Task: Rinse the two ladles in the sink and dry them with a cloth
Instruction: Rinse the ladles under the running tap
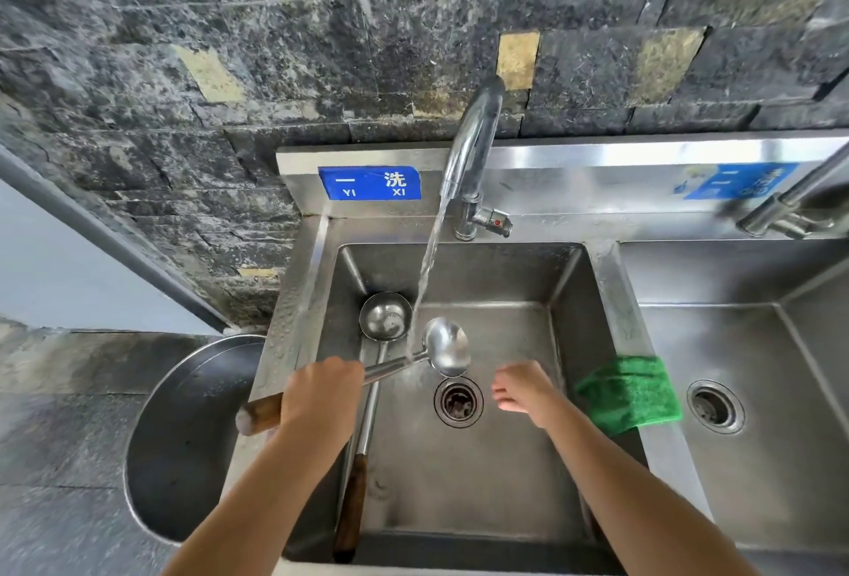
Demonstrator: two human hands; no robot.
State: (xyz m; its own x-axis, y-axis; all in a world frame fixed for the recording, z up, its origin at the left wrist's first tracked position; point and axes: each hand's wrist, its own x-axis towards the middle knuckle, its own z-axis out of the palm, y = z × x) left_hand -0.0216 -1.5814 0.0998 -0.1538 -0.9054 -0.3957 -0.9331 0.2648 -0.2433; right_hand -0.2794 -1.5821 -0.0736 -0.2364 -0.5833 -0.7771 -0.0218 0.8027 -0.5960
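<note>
My left hand [321, 394] grips the handle of a steel ladle [446, 346] with a wooden end, holding it level over the steel sink [592, 281]. Water from the tap [471, 148] streams onto the ladle's neck just left of its bowl. A second ladle [385, 316] lies in the sink along the left side, bowl toward the back, its wooden handle reaching the front edge. My right hand [521, 387] hovers over the basin right of the drain [458, 401], fingers loosely bent, holding nothing. A green cloth [631, 394] hangs over the divider on the right.
A second basin [781, 460] with its own drain lies to the right, another tap [790, 208] above it. A large steel bowl [183, 437] sits on the stone counter left of the sink. A dark stone wall stands behind.
</note>
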